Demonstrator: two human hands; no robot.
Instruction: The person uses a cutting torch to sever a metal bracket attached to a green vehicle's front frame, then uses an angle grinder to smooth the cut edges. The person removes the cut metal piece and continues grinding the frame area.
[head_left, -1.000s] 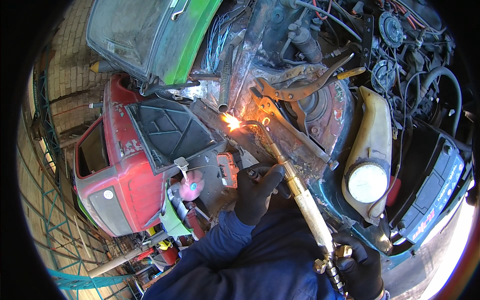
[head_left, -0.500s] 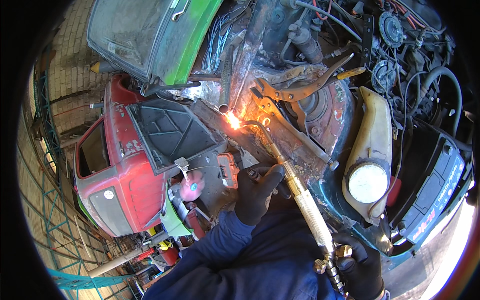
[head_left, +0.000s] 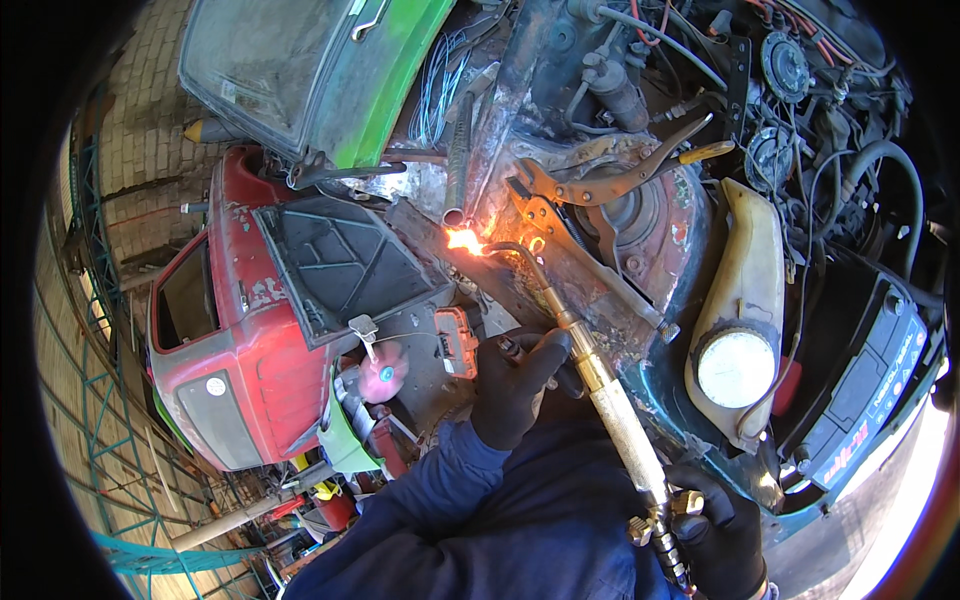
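A brass welding torch (head_left: 625, 430) slants up from the lower right to its bent copper-coloured tip. My gloved right hand (head_left: 722, 535) is wrapped round its rear end, beside the brass valve knobs (head_left: 640, 532). Farther up, my gloved left hand (head_left: 512, 390) is closed against the torch's front part, thumb touching it; some fingers are hidden. A bright flame (head_left: 466, 241) burns at the tip, on rusty sheet metal just below the open end of a dark metal tube (head_left: 457, 165). Rusty locking pliers (head_left: 600, 190) with a yellow lever lie right of the flame, over the metalwork.
A yellowed plastic reservoir (head_left: 742, 290) with a white cap and a car battery (head_left: 865, 390) stand at right. Hoses and wires fill the upper right. A green car door (head_left: 385, 85) stands at upper left, a red vehicle body (head_left: 260, 330) below it. An orange box (head_left: 457, 343) is beside my left hand.
The flame's shape has changed slightly, and the view has shifted a little. Both hands keep their places on the torch.
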